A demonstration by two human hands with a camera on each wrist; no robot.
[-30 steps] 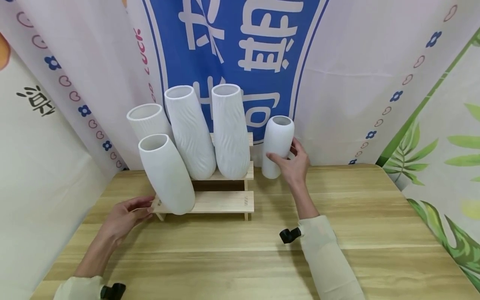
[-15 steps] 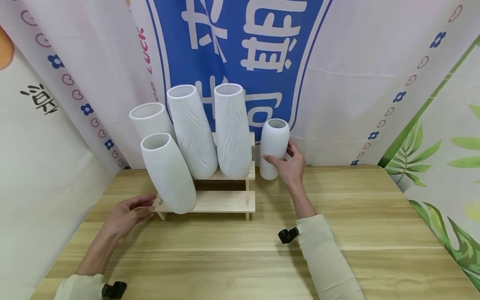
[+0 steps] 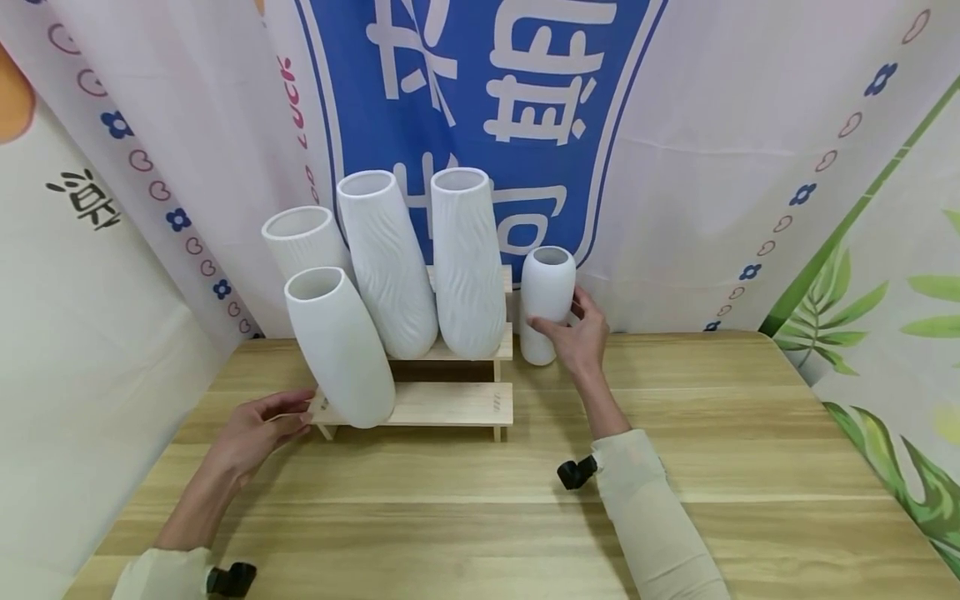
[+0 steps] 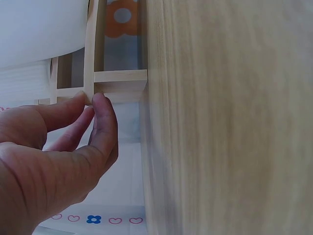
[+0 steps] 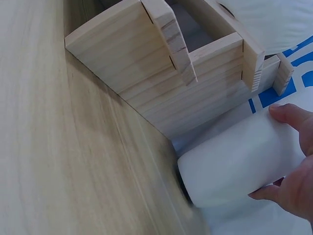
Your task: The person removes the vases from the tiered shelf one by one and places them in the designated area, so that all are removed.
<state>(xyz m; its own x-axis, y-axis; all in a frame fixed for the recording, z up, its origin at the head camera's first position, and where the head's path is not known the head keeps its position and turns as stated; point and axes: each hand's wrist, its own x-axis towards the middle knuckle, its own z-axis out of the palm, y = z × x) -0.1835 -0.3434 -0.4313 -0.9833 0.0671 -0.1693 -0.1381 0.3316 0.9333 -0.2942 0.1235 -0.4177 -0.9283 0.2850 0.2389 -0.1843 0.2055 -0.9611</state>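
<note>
A stepped wooden stand (image 3: 453, 404) bears several white vases. My left hand (image 3: 243, 437) pinches the left end of its lowest board between thumb and fingers, as the left wrist view shows close up. My right hand (image 3: 583, 340) grips a smaller smooth white vase (image 3: 550, 287), thumb on one side and fingers on the other. This vase stands near upright just right of the stand, its base close at the tabletop in the right wrist view. On the lowest step a smooth white vase (image 3: 341, 350) leans left. Two wavy-textured vases, left (image 3: 386, 267) and right (image 3: 468, 267), stand one step higher.
A ribbed white vase (image 3: 306, 250) stands at the back left, partly hidden by others. Behind everything hangs a white cloth with a blue panel (image 3: 465, 83). The wooden table (image 3: 420, 517) extends in front, and a leaf-patterned cloth (image 3: 885, 308) hangs at the right.
My right hand has brought the smaller vase slightly left, closer to the stand, and lower. My left hand keeps its place on the stand, and the view has shifted a little.
</note>
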